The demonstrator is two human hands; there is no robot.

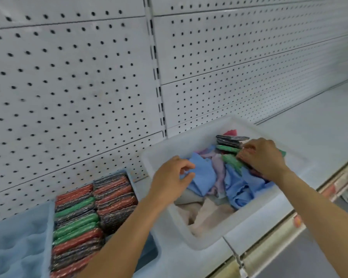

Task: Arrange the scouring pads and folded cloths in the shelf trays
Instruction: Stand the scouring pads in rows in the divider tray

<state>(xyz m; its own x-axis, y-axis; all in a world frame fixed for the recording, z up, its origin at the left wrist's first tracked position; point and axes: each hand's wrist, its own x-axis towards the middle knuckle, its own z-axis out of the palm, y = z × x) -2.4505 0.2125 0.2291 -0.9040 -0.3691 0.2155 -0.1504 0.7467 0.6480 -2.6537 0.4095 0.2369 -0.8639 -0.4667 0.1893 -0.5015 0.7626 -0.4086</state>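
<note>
My left hand [172, 177] is in the white bin [255, 215] and pinches a blue cloth [204, 175] between thumb and fingers. My right hand [262, 157] reaches to the far side of the bin, and its curled fingers grip a red scouring pad [244, 155]. More loose pads [230, 144], green and dark, lie just beside it on the cloth pile. The bin sits on the shelf [319, 125]. To the left, the blue tray [133, 183] already holds two neat rows of pads [92, 213]. I think the cloths could snag. If I pull the pad up fast, a cloth may come too and drop off the shelf. My left arm is over the tray and could bump the rows.
</note>
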